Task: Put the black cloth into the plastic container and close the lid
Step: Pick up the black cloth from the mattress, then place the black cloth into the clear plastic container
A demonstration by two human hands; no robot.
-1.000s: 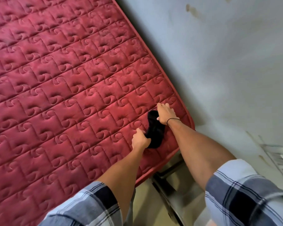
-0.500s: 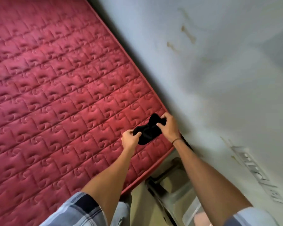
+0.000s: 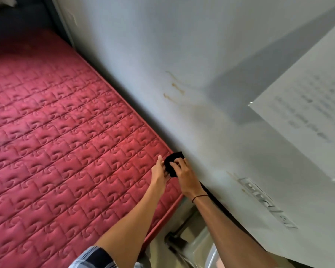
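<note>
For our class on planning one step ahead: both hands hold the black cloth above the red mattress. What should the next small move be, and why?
Probably carry the black cloth down and right, off the mattress corner. The left hand and right hand already pinch it, bunched small. A clear plastic edge, possibly the container, shows at the bottom of the view; whether its lid is open cannot be told.

Black cloth (image 3: 173, 163); crimson swirl-quilted mattress (image 3: 66, 142); pale grey, brown-stained wall (image 3: 162, 64); blue-grey plaid sleeve (image 3: 93, 258).

We see soft, even daylight, a grey shadow on the wall (image 3: 230, 89), motion blur, and wide-angle bending at edges.
</note>
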